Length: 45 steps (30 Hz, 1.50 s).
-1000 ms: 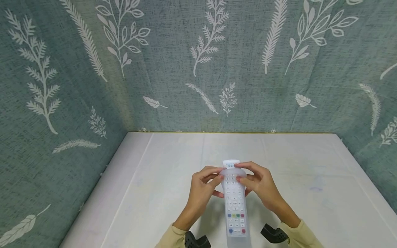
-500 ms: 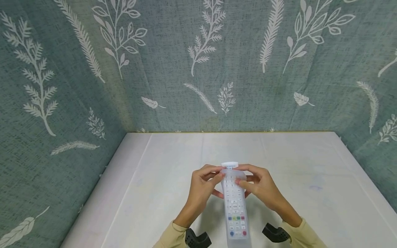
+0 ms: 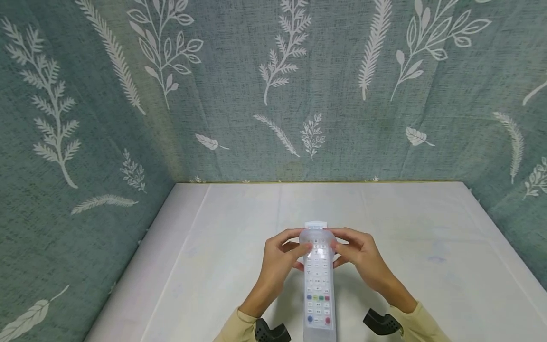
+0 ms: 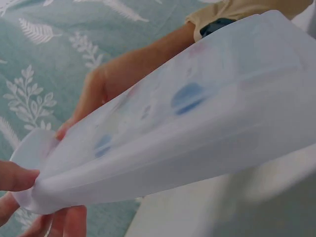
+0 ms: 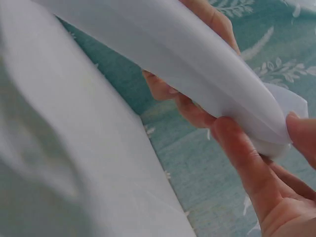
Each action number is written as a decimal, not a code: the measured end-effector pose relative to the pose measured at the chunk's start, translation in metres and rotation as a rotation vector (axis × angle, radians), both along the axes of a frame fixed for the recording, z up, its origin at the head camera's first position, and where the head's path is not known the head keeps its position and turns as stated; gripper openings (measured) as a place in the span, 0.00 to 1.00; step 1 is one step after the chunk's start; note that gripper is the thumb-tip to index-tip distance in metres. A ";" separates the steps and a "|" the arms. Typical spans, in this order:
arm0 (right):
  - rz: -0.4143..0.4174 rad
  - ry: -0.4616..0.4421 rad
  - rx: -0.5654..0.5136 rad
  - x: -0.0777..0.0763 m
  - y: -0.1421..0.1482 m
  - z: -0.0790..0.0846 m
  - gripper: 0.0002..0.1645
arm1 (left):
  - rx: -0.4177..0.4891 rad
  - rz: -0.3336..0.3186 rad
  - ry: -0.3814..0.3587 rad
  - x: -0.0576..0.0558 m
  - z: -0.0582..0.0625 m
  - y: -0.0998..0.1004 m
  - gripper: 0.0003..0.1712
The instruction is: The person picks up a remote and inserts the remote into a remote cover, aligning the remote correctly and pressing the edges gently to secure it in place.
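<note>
A white remote control (image 3: pixel 318 273) with colored buttons sits in a translucent, frosted sleeve (image 3: pixel 319 335). Its white top end (image 3: pixel 315 224) sticks out past the sleeve's flared upper rim. My left hand (image 3: pixel 278 259) pinches the left side of that rim, thumb on the front and fingers behind. On the opposite side, my right hand (image 3: pixel 362 256) pinches the rim in the same way. The left wrist view shows the sleeve (image 4: pixel 163 158) close up, buttons blurred beneath it. Fingers (image 5: pixel 242 163) of my right hand support the sleeve's underside in the right wrist view.
A white tabletop (image 3: pixel 222 266) lies under the hands and extends to both sides. Green fabric with white leaf prints (image 3: pixel 239 95) encloses its back and sides. Black wrist devices (image 3: pixel 271 331) are worn at the cuffs.
The sleeve's upper rim now flares wider, with the thumbs and forefingers farther apart. The remote and sleeve have swung slightly left at the lower end. Both hands keep hold.
</note>
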State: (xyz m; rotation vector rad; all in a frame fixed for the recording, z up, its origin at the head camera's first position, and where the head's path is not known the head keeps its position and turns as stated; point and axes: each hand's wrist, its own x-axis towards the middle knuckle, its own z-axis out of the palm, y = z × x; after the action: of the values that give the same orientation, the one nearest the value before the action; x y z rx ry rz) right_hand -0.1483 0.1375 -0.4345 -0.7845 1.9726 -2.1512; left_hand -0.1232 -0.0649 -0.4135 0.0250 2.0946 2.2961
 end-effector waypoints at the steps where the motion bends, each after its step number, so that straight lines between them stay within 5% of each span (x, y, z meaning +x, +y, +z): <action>1: -0.010 -0.006 -0.006 0.000 0.000 0.000 0.19 | -0.001 0.002 0.000 0.000 0.000 0.000 0.16; 15: -0.123 -0.105 0.022 -0.001 -0.008 0.009 0.19 | 0.000 0.031 0.040 -0.006 0.002 0.000 0.15; 27: -0.053 -0.061 0.014 -0.005 -0.008 0.008 0.24 | -0.007 0.101 0.086 -0.013 0.010 -0.002 0.16; 34: -0.061 -0.153 -0.040 -0.007 -0.010 0.009 0.29 | -0.007 0.180 0.131 -0.015 0.008 0.001 0.15; 39: -0.079 -0.215 -0.065 -0.009 -0.010 0.010 0.29 | -0.056 0.180 0.144 -0.017 0.006 0.004 0.11; 45: -0.108 -0.245 -0.084 -0.009 -0.009 0.013 0.30 | -0.146 0.116 0.177 -0.016 0.005 0.005 0.21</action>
State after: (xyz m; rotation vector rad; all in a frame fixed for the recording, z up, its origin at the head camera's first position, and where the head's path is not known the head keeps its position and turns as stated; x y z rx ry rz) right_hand -0.1571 0.1287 -0.4215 -0.4076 1.8503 -2.2776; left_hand -0.1391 -0.0600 -0.4083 0.1092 2.4058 2.2726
